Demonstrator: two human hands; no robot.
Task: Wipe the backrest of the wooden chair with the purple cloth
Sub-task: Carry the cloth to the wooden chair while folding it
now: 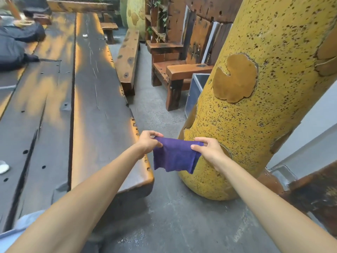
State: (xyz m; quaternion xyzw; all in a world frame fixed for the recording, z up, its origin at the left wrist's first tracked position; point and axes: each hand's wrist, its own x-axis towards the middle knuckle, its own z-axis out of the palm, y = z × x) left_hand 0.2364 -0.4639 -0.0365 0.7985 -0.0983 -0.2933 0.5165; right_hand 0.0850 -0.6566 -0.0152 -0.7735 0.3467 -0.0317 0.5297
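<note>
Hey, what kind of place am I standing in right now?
Probably a rustic restaurant or café: a long plank table with a wooden bench, a heavy wooden chair and a yellow painted pillar.

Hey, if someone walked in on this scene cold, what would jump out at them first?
Probably the purple cloth, stretched between the left hand and right hand at lower centre, hanging over the grey floor. Right behind it leans a huge yellow speckled pillar filling the right side. After that, the long dark wooden table running up the left, and the wooden chair beyond the pillar, not yet touched.
</note>
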